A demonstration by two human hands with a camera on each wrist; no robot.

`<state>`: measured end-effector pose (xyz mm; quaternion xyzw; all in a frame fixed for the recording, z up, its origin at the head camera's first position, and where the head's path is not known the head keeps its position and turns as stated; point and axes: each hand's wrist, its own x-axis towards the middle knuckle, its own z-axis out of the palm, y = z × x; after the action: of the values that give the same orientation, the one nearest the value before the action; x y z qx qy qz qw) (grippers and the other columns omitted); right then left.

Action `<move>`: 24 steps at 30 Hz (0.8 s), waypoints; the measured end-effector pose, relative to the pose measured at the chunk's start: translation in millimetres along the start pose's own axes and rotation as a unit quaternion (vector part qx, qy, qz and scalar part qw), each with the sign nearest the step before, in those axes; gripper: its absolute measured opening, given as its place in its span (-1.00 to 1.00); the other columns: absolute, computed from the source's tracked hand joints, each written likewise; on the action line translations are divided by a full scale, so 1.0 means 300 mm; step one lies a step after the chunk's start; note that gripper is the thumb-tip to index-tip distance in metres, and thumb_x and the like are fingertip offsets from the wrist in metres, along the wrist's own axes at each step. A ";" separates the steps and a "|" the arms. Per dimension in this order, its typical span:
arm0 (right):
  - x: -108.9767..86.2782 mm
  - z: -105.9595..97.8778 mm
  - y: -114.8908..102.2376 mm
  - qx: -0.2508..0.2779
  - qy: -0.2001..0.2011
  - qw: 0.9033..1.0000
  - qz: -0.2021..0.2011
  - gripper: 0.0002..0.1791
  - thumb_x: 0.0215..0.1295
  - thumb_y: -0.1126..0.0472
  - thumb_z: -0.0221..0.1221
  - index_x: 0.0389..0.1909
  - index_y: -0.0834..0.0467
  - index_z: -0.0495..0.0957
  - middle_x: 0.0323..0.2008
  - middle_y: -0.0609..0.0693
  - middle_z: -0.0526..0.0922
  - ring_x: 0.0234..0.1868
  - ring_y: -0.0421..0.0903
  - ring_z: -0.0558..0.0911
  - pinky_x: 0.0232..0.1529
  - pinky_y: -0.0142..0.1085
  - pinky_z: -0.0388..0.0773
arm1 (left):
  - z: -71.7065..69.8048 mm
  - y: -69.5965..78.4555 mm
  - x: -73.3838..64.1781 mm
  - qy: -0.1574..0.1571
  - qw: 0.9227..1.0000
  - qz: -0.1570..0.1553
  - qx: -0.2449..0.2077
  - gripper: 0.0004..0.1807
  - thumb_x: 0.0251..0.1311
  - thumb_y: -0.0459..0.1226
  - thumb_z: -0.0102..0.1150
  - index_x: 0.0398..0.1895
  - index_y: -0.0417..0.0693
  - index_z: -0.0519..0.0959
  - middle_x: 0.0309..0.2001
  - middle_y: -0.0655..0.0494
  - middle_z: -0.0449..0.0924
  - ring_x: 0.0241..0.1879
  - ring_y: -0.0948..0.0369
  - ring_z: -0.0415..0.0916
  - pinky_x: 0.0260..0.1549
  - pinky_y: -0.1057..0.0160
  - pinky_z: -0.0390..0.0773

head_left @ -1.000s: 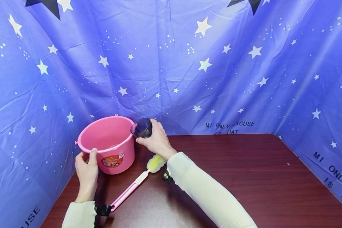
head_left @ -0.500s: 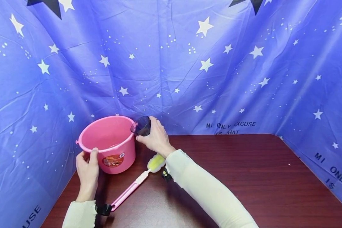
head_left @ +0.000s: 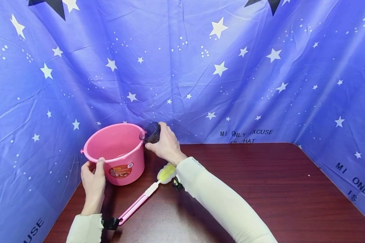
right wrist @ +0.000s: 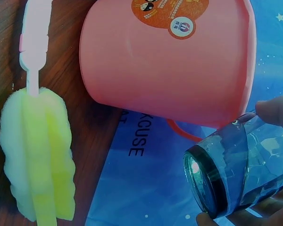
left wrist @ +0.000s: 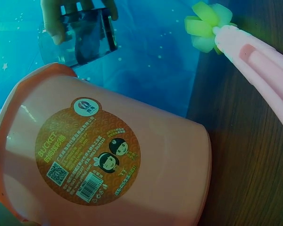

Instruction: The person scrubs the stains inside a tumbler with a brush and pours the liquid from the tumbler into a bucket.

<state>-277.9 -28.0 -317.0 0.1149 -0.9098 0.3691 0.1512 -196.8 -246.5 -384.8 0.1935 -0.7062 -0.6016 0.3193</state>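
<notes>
A pink plastic bucket (head_left: 134, 167) with an orange label stands upright at the table's back left. My left hand (head_left: 92, 179) grips its near rim, thumb on the outside. At the bucket's right rim, my right hand (head_left: 167, 143) holds a dark see-through drinking glass (head_left: 152, 133), tilted with its mouth toward the bucket. The right wrist view shows the glass (right wrist: 231, 165) with its thick base toward the camera and fingers round its side. Between the arms lies a sponge cup brush (head_left: 140, 202), pink-handled, its yellow-and-white head (right wrist: 37, 155) near the right cuff.
The dark red wooden table (head_left: 261, 189) reaches to the right, with a tiny pale speck (head_left: 308, 175) on it. A blue star-printed cloth (head_left: 185, 67) hangs close behind the bucket and along both sides.
The glass has tipped further toward the bucket, its base rising as my right hand turns and lifts slightly. The left hand, bucket and brush stay in place.
</notes>
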 end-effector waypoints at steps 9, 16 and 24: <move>0.009 -0.007 -0.013 -0.036 0.004 0.999 -0.024 -0.04 -0.17 -0.10 0.41 0.32 0.00 0.22 0.08 0.05 0.49 0.06 0.02 0.50 -0.03 -0.08 0.47 | -0.003 0.000 -0.003 0.000 1.000 0.001 -0.002 -0.35 0.24 -0.07 0.08 0.22 -0.38 0.26 0.09 -0.06 0.26 -0.11 0.28 0.26 -0.02 0.28 0.29; 0.007 -0.014 -0.018 -0.043 -0.003 0.999 -0.024 -0.05 -0.17 -0.11 0.41 0.32 -0.05 0.22 0.09 0.02 0.48 0.06 0.01 0.49 -0.04 -0.05 0.46 | -0.004 0.003 -0.013 0.005 1.000 -0.001 -0.002 -0.37 0.24 -0.07 0.08 0.21 -0.37 0.27 0.03 0.05 0.26 -0.11 0.30 0.26 -0.03 0.29 0.29; 0.004 -0.021 -0.021 -0.058 -0.010 0.998 -0.023 -0.05 -0.15 -0.12 0.40 0.33 -0.08 0.21 0.14 0.00 0.45 0.09 0.01 0.46 -0.02 -0.01 0.42 | -0.002 0.009 -0.023 0.008 1.000 -0.002 -0.006 -0.39 0.24 -0.08 0.06 0.20 -0.36 0.28 -0.03 0.17 0.25 -0.11 0.32 0.26 -0.05 0.30 0.28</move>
<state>-275.7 -28.1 -308.3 0.1302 -0.9284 0.3107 0.1567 -191.0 -241.8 -383.6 0.1977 -0.6999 -0.6046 0.3249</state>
